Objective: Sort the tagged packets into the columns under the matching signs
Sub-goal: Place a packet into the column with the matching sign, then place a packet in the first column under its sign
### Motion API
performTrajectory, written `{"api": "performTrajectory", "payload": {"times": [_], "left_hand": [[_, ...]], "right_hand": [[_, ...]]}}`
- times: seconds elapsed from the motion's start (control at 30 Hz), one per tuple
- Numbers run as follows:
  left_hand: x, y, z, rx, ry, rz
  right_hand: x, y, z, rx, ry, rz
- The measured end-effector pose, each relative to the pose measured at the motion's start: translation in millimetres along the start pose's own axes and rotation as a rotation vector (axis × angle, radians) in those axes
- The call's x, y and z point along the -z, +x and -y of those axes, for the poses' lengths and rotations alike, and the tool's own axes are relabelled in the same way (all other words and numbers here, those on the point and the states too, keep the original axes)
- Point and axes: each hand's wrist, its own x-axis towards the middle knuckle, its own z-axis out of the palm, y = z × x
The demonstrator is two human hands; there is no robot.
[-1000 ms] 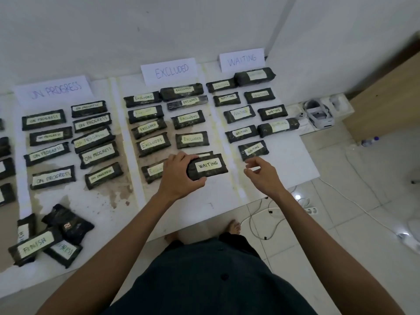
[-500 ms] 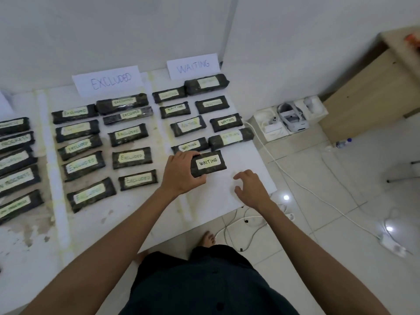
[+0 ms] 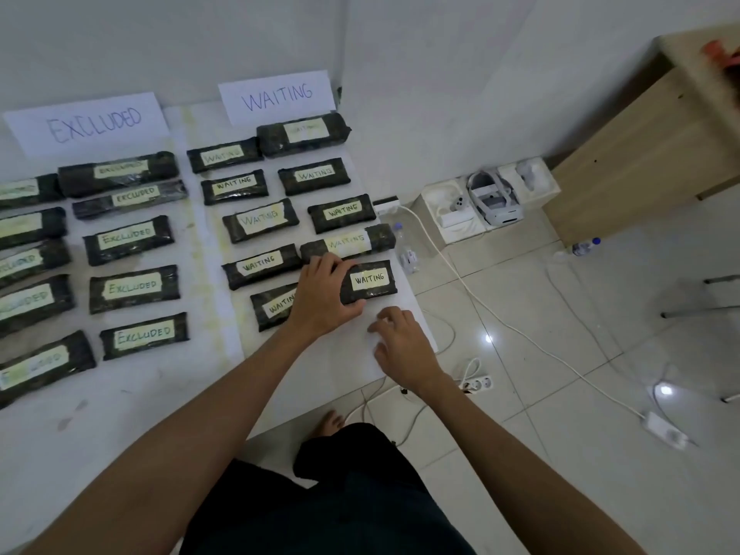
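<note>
- The left hand (image 3: 324,292) grips the left end of a dark packet (image 3: 370,280) tagged "WAITING", with the fingers over its far edge and the thumb at its near edge.
- That packet lies flat on the white bench (image 3: 304,366), at the near right end of the column under the WAITING sign (image 3: 276,97). It sits just below a rolled packet (image 3: 348,243) bearing the same tag.
- Another WAITING packet (image 3: 272,306) lies tilted just left of the held one, its right end hidden under the left hand.
- The right hand (image 3: 404,346) holds nothing. Its fingers are loosely curled over the bench's near right corner, close to the held packet but apart from it. I cannot tell whether the fingertips touch the surface.
- To the left, under the EXCLUDED sign (image 3: 90,124), rows of EXCLUDED packets (image 3: 132,239) fill their own column.
- On the tiled floor to the right sit a white box holding a headset (image 3: 490,200), a power strip (image 3: 476,383) with white cables, a small bottle (image 3: 586,247) and a wooden cabinet (image 3: 640,154).
</note>
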Motion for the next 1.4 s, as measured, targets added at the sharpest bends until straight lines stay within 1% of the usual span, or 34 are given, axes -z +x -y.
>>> {"api": "performTrajectory", "payload": {"times": [0.17,0.33,0.43,0.57,0.7,0.93,1.17,1.4], "left_hand": [[-13,0,-3,0.042,0.041,0.053],[-14,-5,-1,0.063,0.076,0.078],[-2,-7,-2,0.044,0.032,0.101],[30,-22,-1,0.020,-0.081,0.057],[74,-59,18,0.029,-0.182,0.053],[149,-157,76,0.126,-0.221,0.021],[209,-260,148,0.226,-0.227,-0.057],[251,-355,226,0.380,-0.197,-0.146]], "right_hand": [[-4,0,-2,-0.017,0.014,-0.020],[-2,-1,1,-0.030,0.005,0.019],[3,-1,9,-0.026,0.006,0.055],[15,-3,35,-0.018,0.065,0.067],[29,-4,82,0.013,0.136,0.077],[33,-1,185,0.090,0.172,0.077],[1,1,302,0.181,0.205,0.166],[-44,5,411,0.316,0.205,0.256]]}}
